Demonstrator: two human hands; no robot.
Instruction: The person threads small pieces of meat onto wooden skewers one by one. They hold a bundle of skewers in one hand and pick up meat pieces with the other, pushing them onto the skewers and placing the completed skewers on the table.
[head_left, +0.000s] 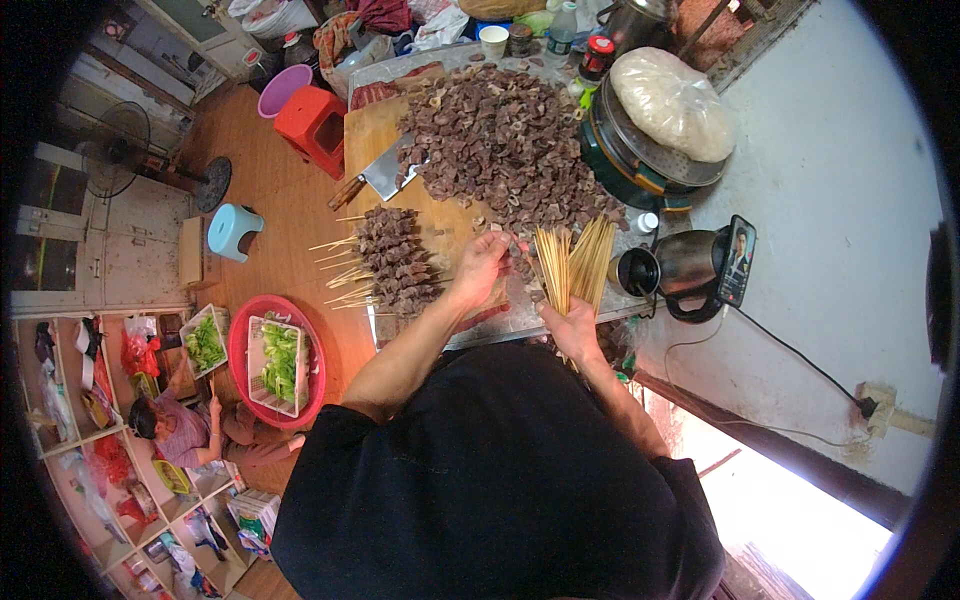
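My left hand (480, 268) pinches a small piece of dark meat at its fingertips, close to a partly loaded skewer (523, 262). My right hand (574, 327) is closed around the lower part of a fanned bundle of bamboo skewers (553, 262); some ends stick out below the palm. Beyond both hands a large heap of cut dark meat pieces (495, 142) covers much of a wooden board (367, 142). Finished meat skewers (397, 259) lie stacked left of my left hand, their bare sticks pointing left. A cleaver (384, 174) rests beside the heap.
Right of the skewers stand a dark cup (637, 271), an electric kettle (686, 262) and a propped phone (736, 259) on a cable. A bagged white mass (675, 105) tops a steamer pot (622, 165). At left, a person (184, 435) sits near a red basin (319, 360) holding a basket of greens.
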